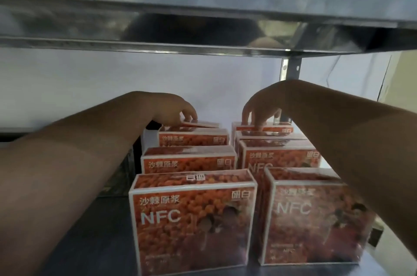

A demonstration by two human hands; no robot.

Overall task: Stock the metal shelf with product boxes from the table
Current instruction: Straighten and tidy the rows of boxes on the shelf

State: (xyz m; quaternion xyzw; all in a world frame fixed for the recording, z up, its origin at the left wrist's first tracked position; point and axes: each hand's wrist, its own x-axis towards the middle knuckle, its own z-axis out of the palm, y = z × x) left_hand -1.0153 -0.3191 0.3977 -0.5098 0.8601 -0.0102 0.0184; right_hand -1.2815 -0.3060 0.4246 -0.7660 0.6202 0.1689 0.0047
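On the lower shelf (90, 230), boxes (191, 219) stand in two rows side by side, front to back. The left hand (178, 108) holds the rear left box (200, 124) from above, and the right hand (264, 106) holds the rear right box (277, 129). An upper shelf (203, 27) is above them.

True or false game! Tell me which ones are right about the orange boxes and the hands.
1. The boxes stand in two rows on the metal shelf. True.
2. The left hand lies flat on the bare shelf. False: its grip is on the rear left box.
3. The right hand reaches to the rear right box. True.
4. The boxes are blue. False: they are orange-red.
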